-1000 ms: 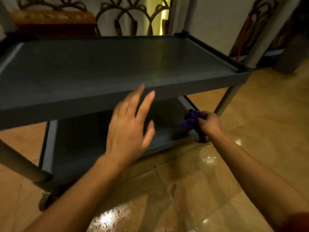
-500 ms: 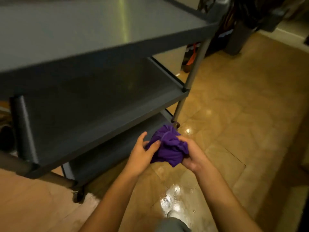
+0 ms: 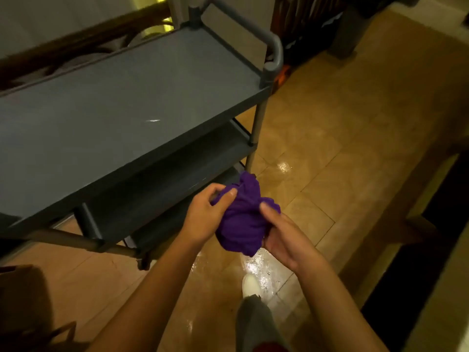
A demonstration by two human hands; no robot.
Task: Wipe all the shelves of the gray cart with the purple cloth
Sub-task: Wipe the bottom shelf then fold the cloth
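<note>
The purple cloth (image 3: 243,217) is bunched into a ball in front of the gray cart (image 3: 132,97), off its shelves and over the floor. My left hand (image 3: 205,217) grips its left side and my right hand (image 3: 284,237) cups it from the right and below. The cart has three shelves: a wide top shelf, a middle shelf (image 3: 162,191) just left of my hands, and a bottom shelf mostly hidden under them. A curved handle (image 3: 272,52) rises at the cart's right end.
Glossy tan floor tiles (image 3: 342,138) spread to the right, with wet-looking glare near my white shoe (image 3: 250,285). Dark furniture (image 3: 317,24) stands behind the cart's right end. A wooden rail (image 3: 83,41) runs behind the cart. A dark ledge (image 3: 418,250) lies at right.
I have risen from a crouch, so the view now looks down on the top shelf. The cloth left the bottom shelf and both hands have closed on it.
</note>
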